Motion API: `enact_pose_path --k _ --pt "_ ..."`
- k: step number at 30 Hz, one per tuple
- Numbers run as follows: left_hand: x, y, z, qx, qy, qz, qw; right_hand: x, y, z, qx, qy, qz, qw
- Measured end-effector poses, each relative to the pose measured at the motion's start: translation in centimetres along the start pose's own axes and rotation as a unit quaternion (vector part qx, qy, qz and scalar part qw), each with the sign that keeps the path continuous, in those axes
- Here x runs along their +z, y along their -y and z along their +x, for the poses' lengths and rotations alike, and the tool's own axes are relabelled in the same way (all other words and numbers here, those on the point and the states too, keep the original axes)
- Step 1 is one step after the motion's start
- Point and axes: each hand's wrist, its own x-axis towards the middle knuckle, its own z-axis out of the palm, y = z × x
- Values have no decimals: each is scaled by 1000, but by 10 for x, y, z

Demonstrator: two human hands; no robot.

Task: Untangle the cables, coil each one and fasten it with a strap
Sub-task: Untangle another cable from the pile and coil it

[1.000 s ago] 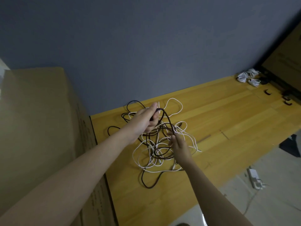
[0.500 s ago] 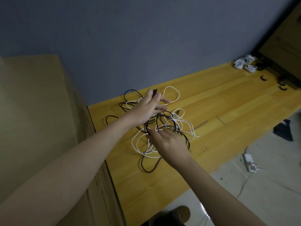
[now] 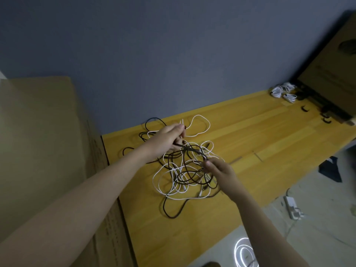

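Observation:
A tangle of black cables (image 3: 189, 171) and white cables (image 3: 163, 181) lies on the yellow wooden table (image 3: 260, 135). My left hand (image 3: 166, 139) is over the far side of the tangle, its fingers curled round a black cable that runs taut across the pile. My right hand (image 3: 218, 170) pinches the same black cable at its near right end. Several coiled white cables (image 3: 283, 91) lie at the table's far right, with small black straps (image 3: 304, 109) beside them.
A large cardboard box (image 3: 42, 151) stands against the table's left edge. A dark panel (image 3: 327, 74) leans at the far right. On the floor lie a white adapter (image 3: 291, 207), a dark cloth (image 3: 330, 168) and a glowing ring (image 3: 244, 251).
My left hand has closed on a black cable and drawn it taut. My right hand moved right across the tangle and took hold of the same cable.

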Motion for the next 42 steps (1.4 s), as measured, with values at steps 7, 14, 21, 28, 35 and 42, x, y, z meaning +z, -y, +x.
enact_pose_path --k 7,14,21,28,35,42 --pt "-4 -7 3 1 -46 -119 992 -1 39 16 -5 -225 48 973" --pt "4 -16 -2 6 24 -76 997 -30 149 53 -304 -361 -151 869" --pt "3 -9 -4 1 63 -54 997 -1 64 92 23 -171 -97 980" --pt "-2 -11 4 24 -6 -158 987 38 17 61 159 -17 265 951" --pt "1 -13 9 44 -60 -161 984 60 3 43 162 -90 189 964" --pt "4 -9 8 49 -75 -110 990 68 13 22 -110 -139 -274 945"
